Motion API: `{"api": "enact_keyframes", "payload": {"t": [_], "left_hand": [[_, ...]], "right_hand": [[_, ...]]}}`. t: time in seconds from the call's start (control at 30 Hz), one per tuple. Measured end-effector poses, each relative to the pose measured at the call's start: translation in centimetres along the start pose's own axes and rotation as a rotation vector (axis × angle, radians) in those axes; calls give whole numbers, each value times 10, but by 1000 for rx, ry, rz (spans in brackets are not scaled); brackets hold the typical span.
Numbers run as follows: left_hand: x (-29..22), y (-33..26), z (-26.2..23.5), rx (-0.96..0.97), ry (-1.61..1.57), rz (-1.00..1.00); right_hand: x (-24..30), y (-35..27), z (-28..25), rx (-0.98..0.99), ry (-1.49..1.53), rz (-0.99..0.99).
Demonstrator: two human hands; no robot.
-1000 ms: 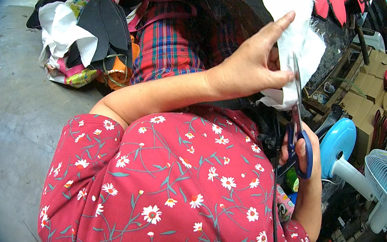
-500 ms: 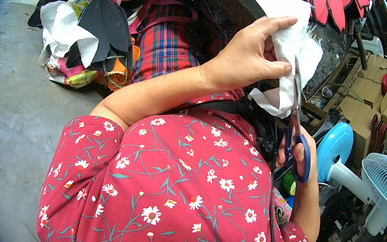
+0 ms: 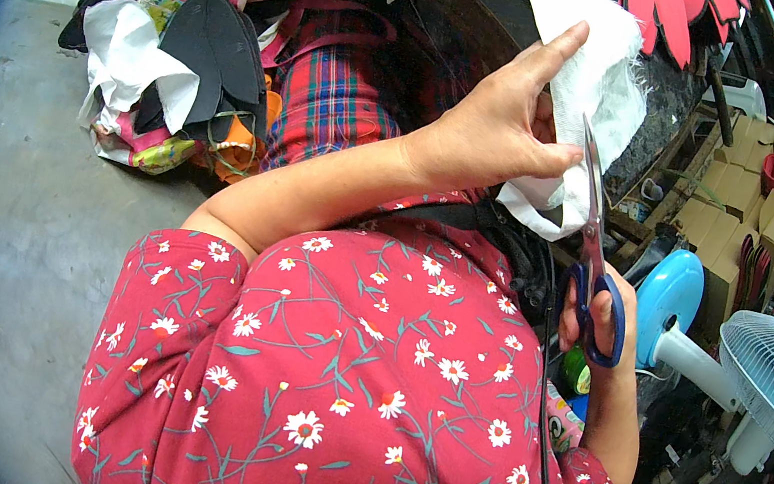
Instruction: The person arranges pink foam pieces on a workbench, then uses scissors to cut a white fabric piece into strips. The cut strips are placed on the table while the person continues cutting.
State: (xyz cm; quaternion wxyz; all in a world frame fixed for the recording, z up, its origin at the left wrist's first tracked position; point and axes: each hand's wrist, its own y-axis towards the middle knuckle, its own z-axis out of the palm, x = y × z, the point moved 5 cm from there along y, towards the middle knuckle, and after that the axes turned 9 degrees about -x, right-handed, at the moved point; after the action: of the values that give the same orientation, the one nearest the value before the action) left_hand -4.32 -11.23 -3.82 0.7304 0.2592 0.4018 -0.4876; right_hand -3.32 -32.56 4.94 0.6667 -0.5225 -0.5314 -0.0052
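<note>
White fabric pinched taut by left hand; right hand grips blue-handled scissors: cut steadily, blades clear of fingers.

- A grey concrete floor fills the left of the frame.
- In the upper left, a heap of cloth scraps lies on it: white sheet, black pieces, flowered and orange bits.
- Just right of the heap lies red plaid fabric.
- At the right edge stand a white fan and cardboard boxes.
</note>
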Motion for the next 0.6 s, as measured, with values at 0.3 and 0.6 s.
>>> {"api": "enact_keyframes", "payload": {"t": [0.3,0.6], "left_hand": [[-12,-9,9,59,26,151],[-33,11,-17,2,88,95]], "right_hand": [[3,13,11,6,5,-74],[16,20,15,12,-63,-109]]}}
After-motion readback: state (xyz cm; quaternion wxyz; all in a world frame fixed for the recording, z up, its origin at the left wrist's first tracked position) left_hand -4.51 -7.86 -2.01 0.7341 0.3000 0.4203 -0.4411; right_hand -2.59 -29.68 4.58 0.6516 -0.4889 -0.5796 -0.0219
